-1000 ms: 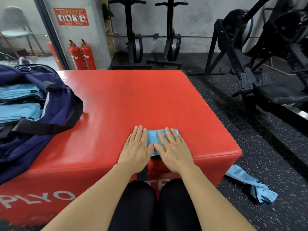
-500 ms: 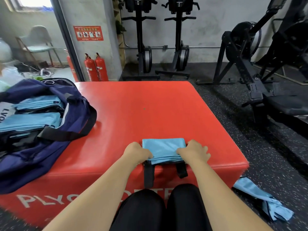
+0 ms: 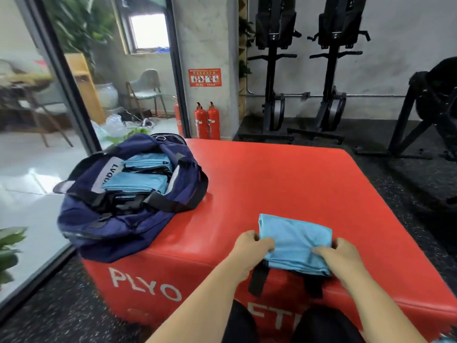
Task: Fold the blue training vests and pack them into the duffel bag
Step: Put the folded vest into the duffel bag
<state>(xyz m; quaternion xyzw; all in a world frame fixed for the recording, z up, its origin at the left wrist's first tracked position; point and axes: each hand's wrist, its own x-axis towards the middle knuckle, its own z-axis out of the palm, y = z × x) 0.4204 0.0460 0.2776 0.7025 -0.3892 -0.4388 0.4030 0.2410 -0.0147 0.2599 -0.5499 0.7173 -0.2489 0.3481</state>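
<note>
Both hands, left hand (image 3: 249, 251) and right hand (image 3: 342, 258), grip folded vest (image 3: 295, 240); bag (image 3: 128, 214) at 10 o'clock holds several, this one unpacked.

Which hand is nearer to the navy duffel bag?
Left. The left hand grips the left edge of the folded blue vest, on the side toward the duffel bag; the right hand grips its right edge, farther away. Neither touches the bag.
</note>
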